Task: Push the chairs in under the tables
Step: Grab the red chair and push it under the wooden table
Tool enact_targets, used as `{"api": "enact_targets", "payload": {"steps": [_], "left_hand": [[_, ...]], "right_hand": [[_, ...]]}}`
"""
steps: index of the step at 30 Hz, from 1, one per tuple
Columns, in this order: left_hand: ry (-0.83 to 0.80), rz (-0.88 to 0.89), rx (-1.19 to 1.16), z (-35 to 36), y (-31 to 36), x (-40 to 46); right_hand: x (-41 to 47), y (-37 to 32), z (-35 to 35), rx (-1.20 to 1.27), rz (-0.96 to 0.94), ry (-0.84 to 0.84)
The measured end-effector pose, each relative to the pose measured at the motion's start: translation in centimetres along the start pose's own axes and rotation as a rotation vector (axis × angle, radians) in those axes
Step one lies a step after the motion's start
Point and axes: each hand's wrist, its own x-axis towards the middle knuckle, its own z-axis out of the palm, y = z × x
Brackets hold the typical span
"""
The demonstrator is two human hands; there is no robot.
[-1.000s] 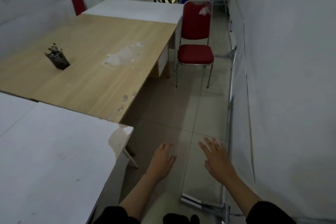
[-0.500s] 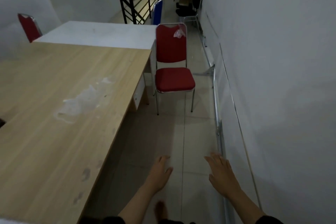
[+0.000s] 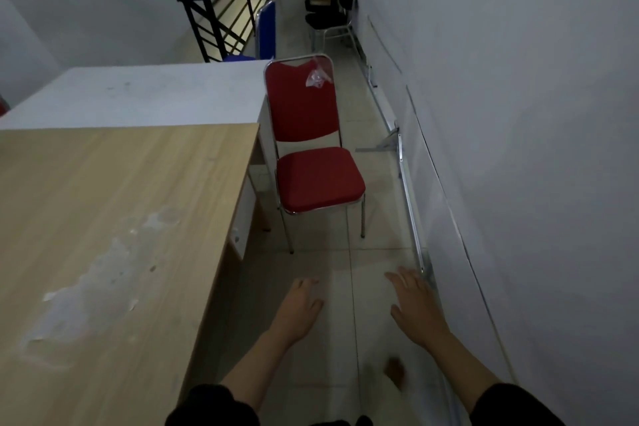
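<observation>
A red padded chair (image 3: 320,176) with chrome legs stands in the aisle ahead, its seat facing me, beside the corner where the wooden table (image 3: 114,218) meets the white table (image 3: 145,97). It is pulled out, clear of both tabletops. A scrap of clear plastic clings to its backrest. My left hand (image 3: 299,311) and my right hand (image 3: 416,308) are held out low in front of me, fingers relaxed, holding nothing, well short of the chair.
A white wall (image 3: 518,149) with a metal rail along its base bounds the aisle on the right. A blue chair (image 3: 266,31) stands at the white table's far end by a black stair railing (image 3: 221,10). Dark chairs and a desk sit farther down the aisle.
I have walked forward along the aisle; the red chair is much nearer and larger. Both hands stay out in front, empty.
</observation>
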Motion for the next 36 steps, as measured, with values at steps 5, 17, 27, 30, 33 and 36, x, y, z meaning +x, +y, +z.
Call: {"api": "enact_targets", "payload": {"steps": [5,17,27,30,33,36], "left_hand": [[0.073,-0.022,-0.038,-1.7,1.9,11.8],[0.186,-0.27,-0.229,-1.2,6.1,30.4],[0.323,-0.381,-0.307,-5.3,2.8,49.3],[0.332,-0.392,-0.35,-6.8,3.4,56.2],[0.336,-0.392,-0.411,-8.6,3.8,63.0],[0.351,-0.354,-0.408,-12.5,3.7,69.0]], "right_hand": [[11.7,3.5,-3.1,0.002,-0.049,0.019],[36.9,13.4,-13.0,-0.121,-0.087,-0.053],[56.5,13.1,-13.1,-0.26,-0.398,-0.133],[63.0,11.8,-15.8,-0.277,-0.433,-0.145],[70.6,11.6,-19.0,-0.301,-0.431,-0.154],[78.2,10.9,-20.7,-0.222,-0.371,-0.105]]}}
